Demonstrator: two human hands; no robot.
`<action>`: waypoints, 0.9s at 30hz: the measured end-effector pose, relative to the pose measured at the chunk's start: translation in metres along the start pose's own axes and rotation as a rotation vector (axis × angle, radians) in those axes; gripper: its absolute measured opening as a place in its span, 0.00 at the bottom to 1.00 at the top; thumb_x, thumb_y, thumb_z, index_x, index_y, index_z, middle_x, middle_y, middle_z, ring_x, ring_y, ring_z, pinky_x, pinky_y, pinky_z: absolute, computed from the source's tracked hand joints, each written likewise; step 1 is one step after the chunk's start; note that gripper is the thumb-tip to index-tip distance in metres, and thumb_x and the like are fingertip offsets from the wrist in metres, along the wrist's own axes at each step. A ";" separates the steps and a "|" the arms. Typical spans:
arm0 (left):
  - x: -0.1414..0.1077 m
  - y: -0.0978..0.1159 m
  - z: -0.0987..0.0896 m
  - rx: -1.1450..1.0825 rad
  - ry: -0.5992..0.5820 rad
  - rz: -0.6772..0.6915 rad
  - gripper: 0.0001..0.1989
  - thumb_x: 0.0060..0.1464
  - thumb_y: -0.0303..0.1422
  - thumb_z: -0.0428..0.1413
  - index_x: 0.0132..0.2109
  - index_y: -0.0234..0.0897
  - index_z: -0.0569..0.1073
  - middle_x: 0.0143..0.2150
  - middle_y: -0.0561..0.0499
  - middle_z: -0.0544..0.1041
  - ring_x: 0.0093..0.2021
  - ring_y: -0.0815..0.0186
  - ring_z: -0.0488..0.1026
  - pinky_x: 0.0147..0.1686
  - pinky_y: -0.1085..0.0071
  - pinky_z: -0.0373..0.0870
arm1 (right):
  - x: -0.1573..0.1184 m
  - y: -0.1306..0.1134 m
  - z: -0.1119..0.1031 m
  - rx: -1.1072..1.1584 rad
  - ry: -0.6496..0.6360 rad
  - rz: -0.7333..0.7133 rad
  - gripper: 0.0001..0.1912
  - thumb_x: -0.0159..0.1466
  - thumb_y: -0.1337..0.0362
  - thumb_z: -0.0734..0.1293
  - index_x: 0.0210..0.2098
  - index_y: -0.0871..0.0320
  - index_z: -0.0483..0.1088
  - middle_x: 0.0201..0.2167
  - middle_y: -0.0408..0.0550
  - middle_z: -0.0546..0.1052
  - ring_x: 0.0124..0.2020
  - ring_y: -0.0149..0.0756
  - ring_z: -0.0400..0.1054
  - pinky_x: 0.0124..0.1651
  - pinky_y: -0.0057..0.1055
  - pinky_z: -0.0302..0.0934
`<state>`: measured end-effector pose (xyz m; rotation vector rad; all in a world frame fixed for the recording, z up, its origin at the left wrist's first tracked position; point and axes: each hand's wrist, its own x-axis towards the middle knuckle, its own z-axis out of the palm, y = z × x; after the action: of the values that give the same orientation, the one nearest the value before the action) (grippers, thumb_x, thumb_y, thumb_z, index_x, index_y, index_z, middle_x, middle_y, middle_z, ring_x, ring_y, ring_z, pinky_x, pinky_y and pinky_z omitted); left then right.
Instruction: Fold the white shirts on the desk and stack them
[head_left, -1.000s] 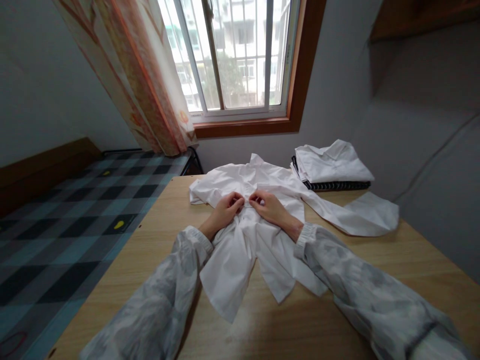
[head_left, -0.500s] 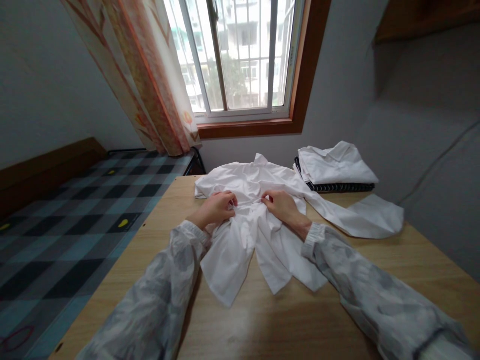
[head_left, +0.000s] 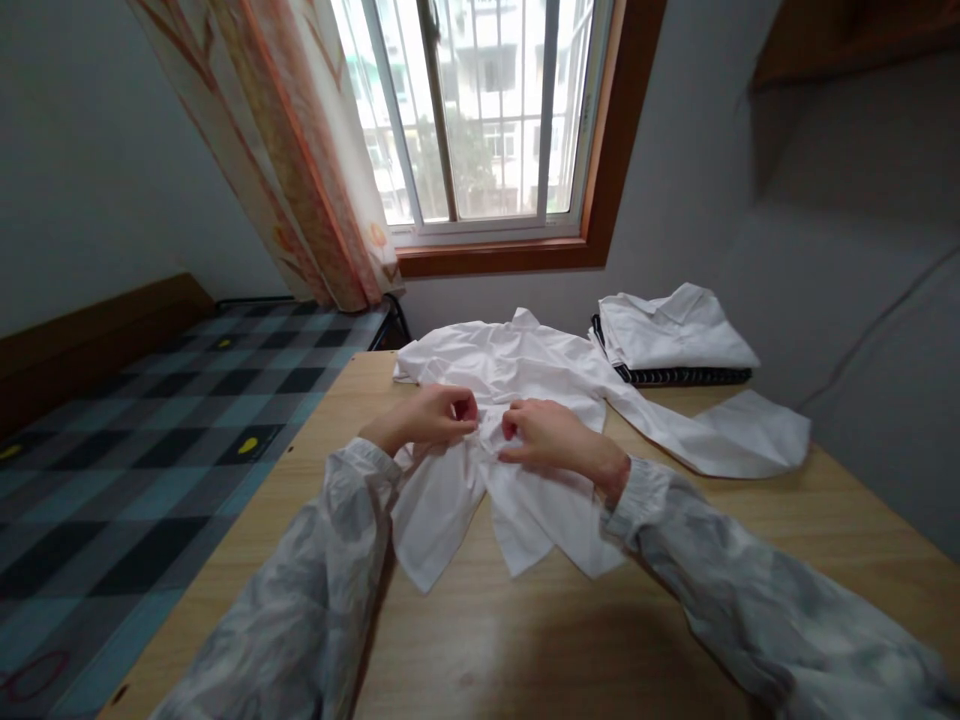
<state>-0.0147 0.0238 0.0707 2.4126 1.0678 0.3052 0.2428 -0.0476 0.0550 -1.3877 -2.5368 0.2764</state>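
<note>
White shirt (head_left: 517, 350): Head view. It lies spread on a wooden table (head_left: 480, 660), collar toward the window (head_left: 487, 120), rumpled hem nearest the wearer.
Left hand (head_left: 439, 412): At the middle of the shirt, fingers curled, thumb and forefinger close together; whether cloth is pinched there cannot be told.
Right hand (head_left: 555, 435): Just beside the left, thumb and forefinger slightly apart at the shirt; any hold is unclear.
Latest change: Half a second ago the hands stood wider apart, the right one higher. They have since closed in lower down, and the hem has drawn up, suggesting the work has shifted down the front.
Folded stack: White garment (head_left: 667, 330) over black striped cloth (head_left: 686, 376), at the far right.
In the way: Both hands hide part of the shirt's front; its outstretched sleeve (head_left: 742, 440) runs near the stack.
</note>
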 end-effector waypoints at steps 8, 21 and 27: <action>0.002 -0.004 0.002 0.128 -0.088 -0.070 0.11 0.44 0.38 0.72 0.36 0.44 0.82 0.31 0.55 0.80 0.33 0.64 0.73 0.35 0.70 0.64 | -0.002 0.042 -0.028 -0.138 -0.142 0.200 0.07 0.63 0.68 0.74 0.38 0.52 0.85 0.37 0.48 0.86 0.36 0.42 0.76 0.39 0.34 0.58; 0.011 0.038 0.037 0.265 0.163 0.021 0.15 0.65 0.43 0.62 0.32 0.41 0.78 0.31 0.49 0.81 0.31 0.60 0.74 0.42 0.64 0.67 | 0.006 0.059 -0.024 -0.144 0.235 0.119 0.17 0.67 0.77 0.67 0.46 0.57 0.84 0.49 0.53 0.87 0.50 0.46 0.79 0.63 0.40 0.58; 0.013 0.042 0.056 0.365 0.236 -0.107 0.14 0.61 0.43 0.64 0.31 0.41 0.76 0.29 0.48 0.80 0.31 0.57 0.75 0.39 0.63 0.66 | 0.011 0.040 -0.014 -0.039 0.350 0.102 0.16 0.73 0.58 0.72 0.56 0.60 0.80 0.48 0.56 0.86 0.51 0.50 0.79 0.61 0.42 0.62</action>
<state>0.0420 -0.0093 0.0443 2.6726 1.4621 0.3952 0.2732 -0.0162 0.0582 -1.4387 -2.2015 -0.0012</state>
